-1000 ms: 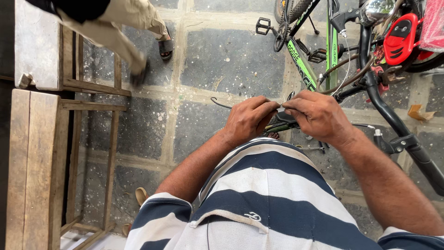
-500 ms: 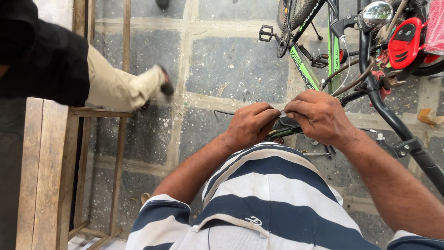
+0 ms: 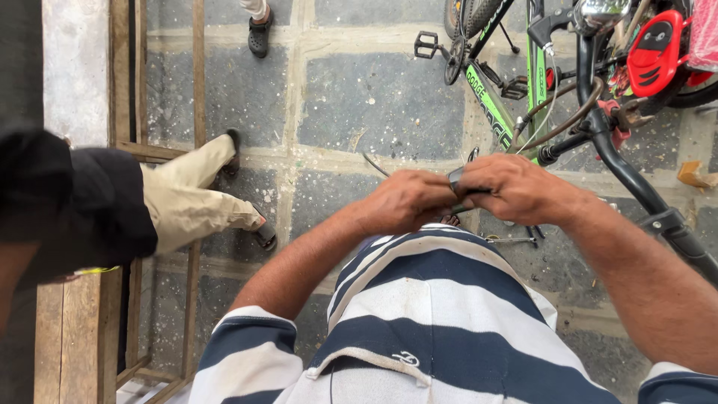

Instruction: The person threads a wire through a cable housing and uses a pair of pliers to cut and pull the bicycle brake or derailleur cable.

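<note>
- The left hand [image 3: 407, 200] is curled shut, with the fingers folded in — it grips one end of a small dark tool [image 3: 458, 179].
- The right hand [image 3: 520, 188] is curled shut too. Its fingers wrap the other end of the same tool.
- The two hands meet in the middle of the view, knuckles just beside each other, right above the person's striped shirt [image 3: 419, 314].
- Only a little bit of the tool peeks out between the hands, so what kind of tool it is cannot be told.
- A thin bent wire [image 3: 374, 163] sticks out to the left, just past the left hand. Whether the hand holds it cannot be told.
- Far and to the right stands a green bicycle [image 3: 493, 97] on the stone floor [image 3: 374, 97]; its black pedal [image 3: 426, 43] points left.
- At the far right is a red toy vehicle [image 3: 658, 45], and a black tube [image 3: 636, 179] runs down near the right arm.
- On the left another person steps by — tan trouser legs [image 3: 191, 194] and dark sandals [image 3: 265, 233] show beside a wooden frame [image 3: 198, 82].
- Another sandalled foot [image 3: 259, 34] shows at the far edge.
</note>
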